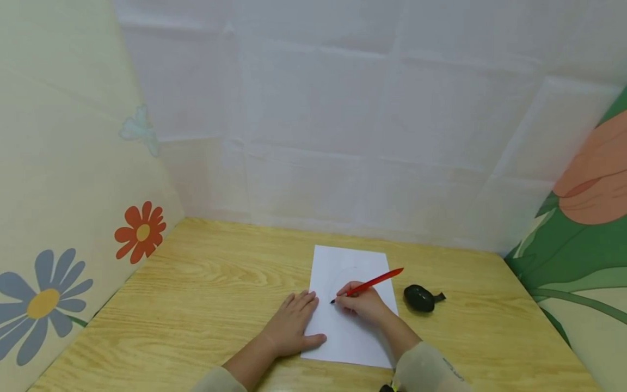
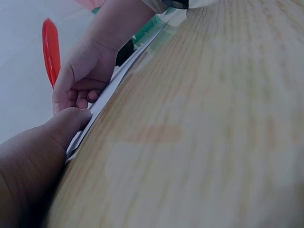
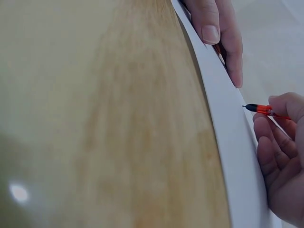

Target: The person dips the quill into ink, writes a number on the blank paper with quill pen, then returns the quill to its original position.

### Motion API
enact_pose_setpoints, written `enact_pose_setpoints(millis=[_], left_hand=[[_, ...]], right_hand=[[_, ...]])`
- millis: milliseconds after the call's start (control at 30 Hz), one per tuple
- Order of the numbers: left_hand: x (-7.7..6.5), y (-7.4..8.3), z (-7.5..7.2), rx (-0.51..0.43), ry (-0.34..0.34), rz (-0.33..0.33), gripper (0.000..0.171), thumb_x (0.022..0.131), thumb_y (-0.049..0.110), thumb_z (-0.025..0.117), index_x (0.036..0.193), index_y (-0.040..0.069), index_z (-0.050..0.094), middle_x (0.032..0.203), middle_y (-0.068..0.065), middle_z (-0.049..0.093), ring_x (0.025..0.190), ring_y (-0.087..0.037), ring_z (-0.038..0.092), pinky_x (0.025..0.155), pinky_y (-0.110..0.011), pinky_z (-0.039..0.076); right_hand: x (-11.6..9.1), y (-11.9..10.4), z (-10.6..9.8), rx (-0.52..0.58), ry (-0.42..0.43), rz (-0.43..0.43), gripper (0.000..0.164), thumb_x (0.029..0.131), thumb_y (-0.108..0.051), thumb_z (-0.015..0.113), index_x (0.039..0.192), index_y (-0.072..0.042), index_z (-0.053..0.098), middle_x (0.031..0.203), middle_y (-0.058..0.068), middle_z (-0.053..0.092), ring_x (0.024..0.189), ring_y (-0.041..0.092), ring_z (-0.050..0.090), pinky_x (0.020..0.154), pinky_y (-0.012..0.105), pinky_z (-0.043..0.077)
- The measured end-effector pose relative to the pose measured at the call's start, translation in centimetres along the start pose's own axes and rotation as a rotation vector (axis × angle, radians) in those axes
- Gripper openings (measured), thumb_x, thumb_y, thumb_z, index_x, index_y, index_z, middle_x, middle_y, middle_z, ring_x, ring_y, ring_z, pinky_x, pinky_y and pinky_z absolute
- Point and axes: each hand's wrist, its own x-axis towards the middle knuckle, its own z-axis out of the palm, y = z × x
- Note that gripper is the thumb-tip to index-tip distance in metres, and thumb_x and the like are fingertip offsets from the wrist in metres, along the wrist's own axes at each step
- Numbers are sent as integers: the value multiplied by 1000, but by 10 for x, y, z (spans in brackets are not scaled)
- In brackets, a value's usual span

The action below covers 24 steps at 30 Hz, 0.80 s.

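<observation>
A sheet of white paper (image 1: 352, 343) lies on the wooden table, with a faint curved line on its upper half. My right hand (image 1: 364, 305) pinches a red pen (image 1: 374, 281) near its black tip, which points down-left at the middle of the sheet. In the right wrist view, the pen's dark point (image 3: 251, 108) is at the paper, though contact is hard to confirm. Spread across the sheet's left edge, my left hand (image 1: 291, 329) rests with fingers extended and thumb on the paper. The left wrist view shows the red pen (image 2: 51, 52) rising above the right hand (image 2: 88, 66).
To the right of the paper lies a glossy dark oval object (image 1: 419, 298) with a short stem-like tab. A small dark thing (image 1: 387, 388) is cut off at the bottom edge. A pale cloth (image 1: 343, 136) hangs behind the table (image 1: 220, 272), with flower-patterned panels (image 1: 73, 163) at the sides.
</observation>
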Motion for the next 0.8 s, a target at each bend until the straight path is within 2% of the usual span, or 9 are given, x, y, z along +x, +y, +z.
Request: enact_pose_setpoints(millis=[800], left_hand=[[1, -1, 0, -9, -2, 0, 86, 89, 62, 55, 148, 1, 40, 157, -13, 36, 148, -31, 28, 123, -52, 20]], right_hand=[[-11, 2, -1, -32, -30, -18, 16, 85, -23, 74, 93, -9, 70, 72, -1, 66, 63, 14, 56, 61, 24, 48]])
